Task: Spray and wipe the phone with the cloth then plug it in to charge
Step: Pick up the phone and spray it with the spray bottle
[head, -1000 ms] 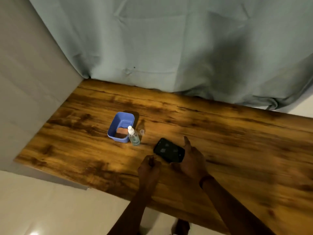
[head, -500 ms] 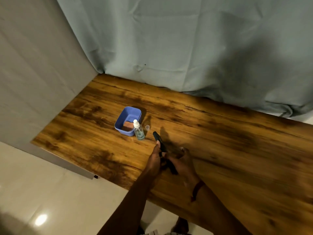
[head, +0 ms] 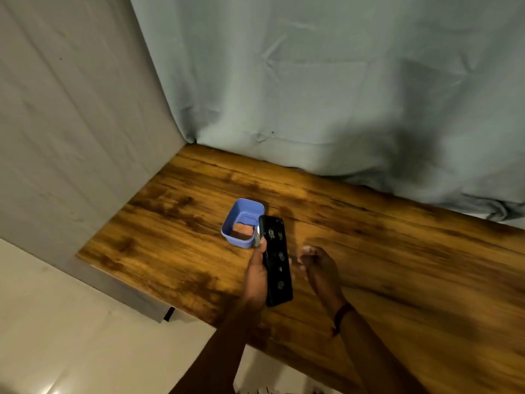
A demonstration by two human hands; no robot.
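Above the table (head: 369,251), phone (head: 277,263) now solely in left hand (head: 257,277).

Black phone (head: 277,261) lifted off table, lengthwise, glossy face up; orange-brown cloth (head: 243,230) folded inside blue tub.

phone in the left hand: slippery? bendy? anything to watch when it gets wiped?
Phone looks rigid: a flat slab, no sag in the left hand. Its glossy smudged face is probably slick, more so once sprayed. Held along one long edge only, it may pivot under wiping.
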